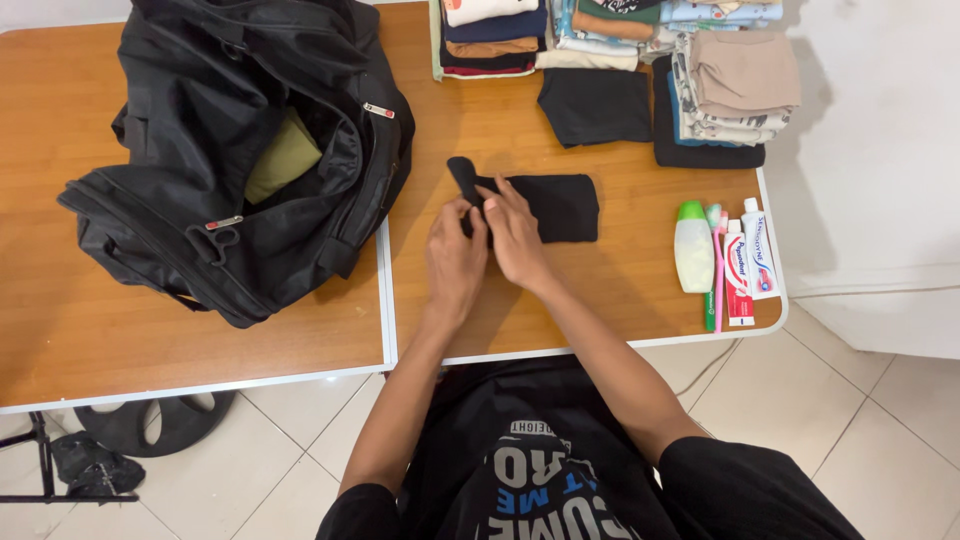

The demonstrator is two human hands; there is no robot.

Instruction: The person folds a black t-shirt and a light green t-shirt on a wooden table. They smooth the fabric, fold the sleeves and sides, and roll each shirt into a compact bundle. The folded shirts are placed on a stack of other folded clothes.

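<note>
Rolling or folding seems to be the work here: both hands meet at the left end of a small black cloth (555, 205) that lies flat on the right wooden table (620, 290), near its middle. The left hand (455, 262) pinches the raised end of the cloth between thumb and fingers, and the right hand (515, 235) presses on the same end with its fingers close together, so this end stands up a little while the rest lies flat. I judge that the first risk is the loose roll: if the pinch is weak, the soft cloth can open again or roll crooked. The second risk is the gap between the two tables, just beside the left hand; a pull in that direction could catch the cloth on the metal edge. The open black duffel bag (240, 160) stands on the left table (60, 330) with an olive folded thing (285, 155) inside, well apart from the hands. Behind the hands lie a black folded garment (597, 105) and stacks of folded clothes (640, 30); a wide elbow move could push them over. To the right, near the table edge, lie a small bottle with a green cap (693, 250), a toothbrush (718, 270) and two toothpaste tubes (750, 265), which a careless sweep of the right arm could send to the floor.
</note>
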